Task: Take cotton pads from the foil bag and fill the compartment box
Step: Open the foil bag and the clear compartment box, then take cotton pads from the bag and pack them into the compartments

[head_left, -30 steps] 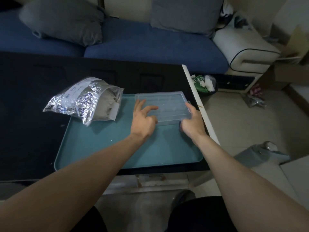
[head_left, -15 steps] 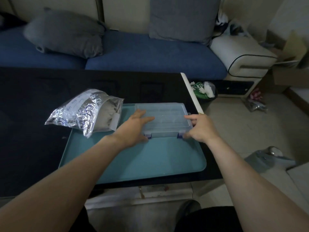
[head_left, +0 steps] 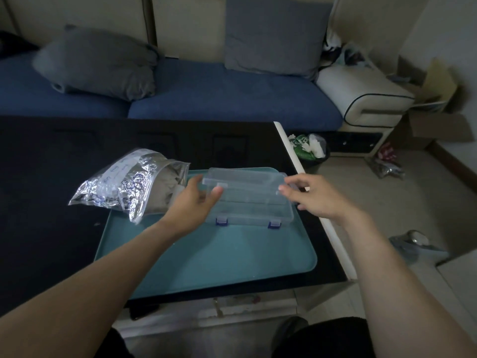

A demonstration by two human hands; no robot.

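1. At the centre of the frame, the clear compartment box [head_left: 254, 202] sits on the teal tray [head_left: 206, 257], its lid now tilted up; half a second ago it lay shut.
2. The left hand [head_left: 196, 202] pinches the lid's left end, thumb above; the right hand [head_left: 313, 195] grips its right end.
3. Centre-left, the foil bag [head_left: 129, 186] lies unmoved, overlapping the tray's edge.

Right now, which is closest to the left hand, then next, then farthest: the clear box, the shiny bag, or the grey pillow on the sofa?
From the left hand:
1. Clear box, touching its fingers, on the teal tray.
2. Shiny bag, just to its left.
3. Grey pillow, far back on the sofa.
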